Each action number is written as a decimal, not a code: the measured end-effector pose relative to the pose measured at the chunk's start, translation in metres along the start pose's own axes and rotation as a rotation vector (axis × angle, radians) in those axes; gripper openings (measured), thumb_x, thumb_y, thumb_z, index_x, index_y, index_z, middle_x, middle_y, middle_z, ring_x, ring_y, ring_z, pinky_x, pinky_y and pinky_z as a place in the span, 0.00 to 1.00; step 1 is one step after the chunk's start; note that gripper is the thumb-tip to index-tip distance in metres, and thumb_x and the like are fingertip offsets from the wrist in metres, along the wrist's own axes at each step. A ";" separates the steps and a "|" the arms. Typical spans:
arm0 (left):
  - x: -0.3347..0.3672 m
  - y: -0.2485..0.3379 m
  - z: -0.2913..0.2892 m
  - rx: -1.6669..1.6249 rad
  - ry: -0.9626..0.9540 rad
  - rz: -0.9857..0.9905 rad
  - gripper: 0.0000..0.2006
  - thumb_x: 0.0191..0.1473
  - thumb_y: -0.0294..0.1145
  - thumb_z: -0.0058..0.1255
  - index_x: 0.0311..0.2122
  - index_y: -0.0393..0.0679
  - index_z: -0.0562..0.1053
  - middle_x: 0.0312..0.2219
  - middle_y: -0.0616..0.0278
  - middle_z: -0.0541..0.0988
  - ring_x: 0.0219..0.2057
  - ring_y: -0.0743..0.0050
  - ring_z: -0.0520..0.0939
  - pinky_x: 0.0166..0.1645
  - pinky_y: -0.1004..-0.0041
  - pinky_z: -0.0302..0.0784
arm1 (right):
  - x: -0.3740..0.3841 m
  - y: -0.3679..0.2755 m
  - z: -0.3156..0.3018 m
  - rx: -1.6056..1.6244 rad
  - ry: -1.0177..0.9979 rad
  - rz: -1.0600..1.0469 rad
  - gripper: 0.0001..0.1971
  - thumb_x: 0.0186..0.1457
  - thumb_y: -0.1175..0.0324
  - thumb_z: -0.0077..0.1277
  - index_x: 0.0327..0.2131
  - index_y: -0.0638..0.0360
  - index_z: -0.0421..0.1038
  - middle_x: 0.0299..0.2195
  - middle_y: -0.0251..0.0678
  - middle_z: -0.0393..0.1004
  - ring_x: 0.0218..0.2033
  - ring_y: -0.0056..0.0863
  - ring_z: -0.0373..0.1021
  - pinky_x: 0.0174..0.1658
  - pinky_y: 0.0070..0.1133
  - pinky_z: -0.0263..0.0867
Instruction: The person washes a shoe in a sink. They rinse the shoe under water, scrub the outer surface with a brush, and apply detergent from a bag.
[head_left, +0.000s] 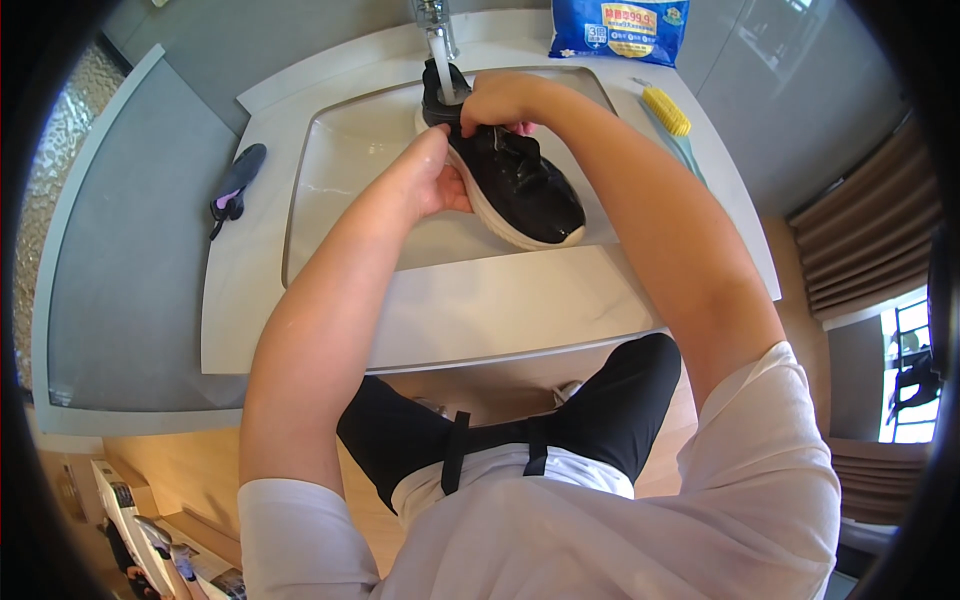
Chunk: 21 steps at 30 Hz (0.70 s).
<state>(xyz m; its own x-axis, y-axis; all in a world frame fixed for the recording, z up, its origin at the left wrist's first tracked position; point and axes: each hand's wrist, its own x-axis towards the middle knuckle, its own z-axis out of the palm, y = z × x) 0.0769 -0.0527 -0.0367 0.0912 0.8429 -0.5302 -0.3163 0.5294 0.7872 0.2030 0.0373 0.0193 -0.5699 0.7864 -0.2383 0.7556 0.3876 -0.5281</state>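
A black shoe [515, 185] with a white sole is held over the white sink basin [345, 165], its toe toward me and its heel under the tap [433, 15]. Water runs from the tap into the shoe's opening. My left hand [440, 178] grips the shoe from its left side, with the thumb near the heel and the fingers under the sole. On the other side, my right hand [500, 105] is closed at the collar and tongue, with its fingertips partly inside the opening. The shoe looks wet and shiny at the toe.
To the right of the basin lies a brush [668, 112] with yellow bristles and a pale green handle. A blue package [620, 30] stands at the back right. On the left of the counter [500, 305] rests a dark grey handled item [237, 185]. A grey partition [140, 250] borders the left side.
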 end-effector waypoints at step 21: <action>0.004 0.001 0.000 0.034 -0.006 -0.040 0.31 0.67 0.57 0.21 0.53 0.37 0.65 0.45 0.44 0.77 0.48 0.46 0.79 0.54 0.46 0.73 | 0.000 -0.001 0.000 -0.010 -0.004 0.008 0.20 0.41 0.58 0.61 0.27 0.72 0.76 0.21 0.47 0.75 0.20 0.37 0.72 0.24 0.31 0.70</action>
<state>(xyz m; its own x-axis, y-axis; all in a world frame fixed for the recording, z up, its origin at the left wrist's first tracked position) 0.0774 -0.0488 -0.0381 0.1092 0.8216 -0.5595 -0.2804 0.5654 0.7757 0.2030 0.0369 0.0201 -0.5654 0.7873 -0.2460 0.7633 0.3864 -0.5177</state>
